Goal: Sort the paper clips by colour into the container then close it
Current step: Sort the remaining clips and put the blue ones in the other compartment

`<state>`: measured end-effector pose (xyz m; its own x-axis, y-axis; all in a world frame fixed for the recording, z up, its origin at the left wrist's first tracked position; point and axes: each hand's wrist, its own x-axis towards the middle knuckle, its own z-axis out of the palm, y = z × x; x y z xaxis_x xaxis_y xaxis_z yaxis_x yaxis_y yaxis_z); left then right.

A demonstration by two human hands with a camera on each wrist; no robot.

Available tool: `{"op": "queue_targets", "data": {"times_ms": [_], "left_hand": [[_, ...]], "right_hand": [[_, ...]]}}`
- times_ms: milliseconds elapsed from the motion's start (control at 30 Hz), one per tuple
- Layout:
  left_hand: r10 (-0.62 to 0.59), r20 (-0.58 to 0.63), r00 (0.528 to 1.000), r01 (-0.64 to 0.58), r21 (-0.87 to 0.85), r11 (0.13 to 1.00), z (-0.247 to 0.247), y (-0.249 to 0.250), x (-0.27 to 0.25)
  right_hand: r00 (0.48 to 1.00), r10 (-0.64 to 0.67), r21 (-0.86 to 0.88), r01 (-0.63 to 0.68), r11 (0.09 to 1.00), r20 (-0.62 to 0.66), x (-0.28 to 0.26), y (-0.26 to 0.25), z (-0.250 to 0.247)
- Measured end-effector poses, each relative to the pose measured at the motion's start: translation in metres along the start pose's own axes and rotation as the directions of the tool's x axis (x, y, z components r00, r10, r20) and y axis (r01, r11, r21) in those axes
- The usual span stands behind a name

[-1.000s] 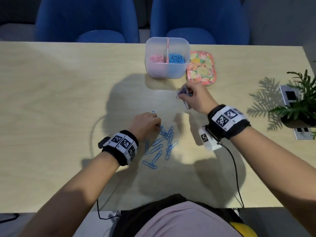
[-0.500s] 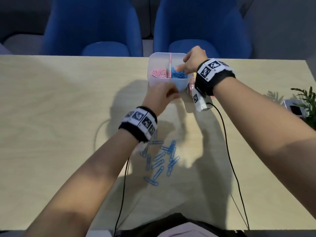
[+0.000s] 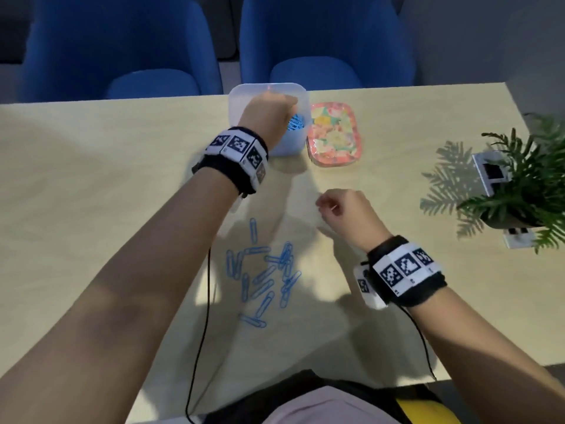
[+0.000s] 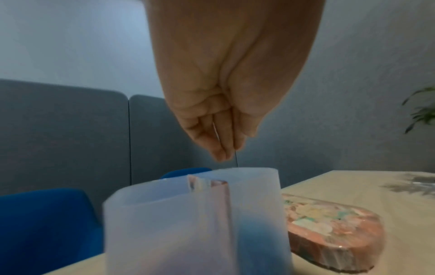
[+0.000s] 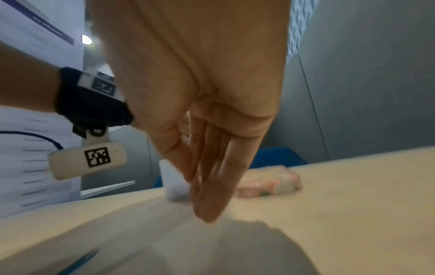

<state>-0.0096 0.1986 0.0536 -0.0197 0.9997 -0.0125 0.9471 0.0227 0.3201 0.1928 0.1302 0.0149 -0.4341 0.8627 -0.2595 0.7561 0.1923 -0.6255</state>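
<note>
The translucent container (image 3: 244,102) (image 4: 188,223) stands at the table's far edge, split by a pink divider (image 4: 221,186); blue paper clips (image 3: 295,123) show in its right half. My left hand (image 3: 272,108) (image 4: 223,154) hangs over the opening, fingers pointing down and bunched, no clip visible in them. Several loose blue paper clips (image 3: 266,270) lie on the table (image 3: 91,179) nearer me. To their upper right my right hand (image 3: 330,206) (image 5: 207,208) hovers low over the table, fingers relaxed and empty. The floral lid (image 3: 334,133) (image 4: 329,227) lies right of the container.
A potted plant (image 3: 526,185) stands at the right edge beside small white marker blocks (image 3: 489,172). Two blue chairs (image 3: 122,50) (image 3: 324,47) face the far side. A black cable (image 3: 208,301) runs from my left wrist across the near table.
My right hand has left the container's blue side and come back down toward the table. My left hand has risen from the container's front wall to above its opening.
</note>
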Motion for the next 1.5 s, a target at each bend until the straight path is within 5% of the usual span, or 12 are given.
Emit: {"op": "queue_targets", "data": {"times_ms": [100,267,467,733,933,1167,1233,1400,1500], "left_hand": [[-0.008,-0.128,0.992,-0.009,-0.131,0.991,0.005,-0.017,-0.059],[-0.076,0.066,0.995,0.085,-0.140,0.987,0.052,-0.051,-0.178],[-0.136,0.240,0.961,0.157,-0.073,0.985,0.072,-0.050,-0.251],[-0.128,0.190,0.973,0.171,-0.233,0.957,0.090,-0.030,-0.240],[-0.158,0.196,0.968,0.210,-0.277,0.938,0.074,-0.040,-0.230],[-0.192,0.256,0.947,0.222,-0.097,0.970,0.080,-0.029,-0.243],[-0.176,0.260,0.949,0.212,-0.116,0.970,0.083,-0.026,-0.243],[-0.146,0.215,0.966,0.179,-0.143,0.973,0.088,-0.023,-0.241],[-0.124,0.189,0.974,0.153,-0.147,0.977,0.092,-0.016,-0.234]], "right_hand": [[0.980,-0.040,-0.056,0.052,0.997,0.196,-0.029,0.011,0.016],[0.938,-0.178,-0.127,0.223,0.966,0.296,-0.059,0.018,0.038],[0.929,-0.123,-0.157,0.187,0.970,0.350,-0.064,0.011,0.064],[0.952,-0.161,-0.081,0.188,0.979,0.261,-0.038,-0.012,0.090],[0.934,-0.255,-0.231,0.314,0.921,0.251,-0.007,-0.020,0.068],[0.733,-0.410,-0.437,0.663,0.608,0.543,0.007,-0.033,0.083],[0.704,-0.397,-0.426,0.688,0.588,0.589,-0.004,-0.025,0.085],[0.755,-0.413,-0.367,0.625,0.689,0.510,-0.043,0.000,0.093],[0.807,-0.533,-0.405,0.589,0.699,0.254,-0.055,0.008,0.100]]}}
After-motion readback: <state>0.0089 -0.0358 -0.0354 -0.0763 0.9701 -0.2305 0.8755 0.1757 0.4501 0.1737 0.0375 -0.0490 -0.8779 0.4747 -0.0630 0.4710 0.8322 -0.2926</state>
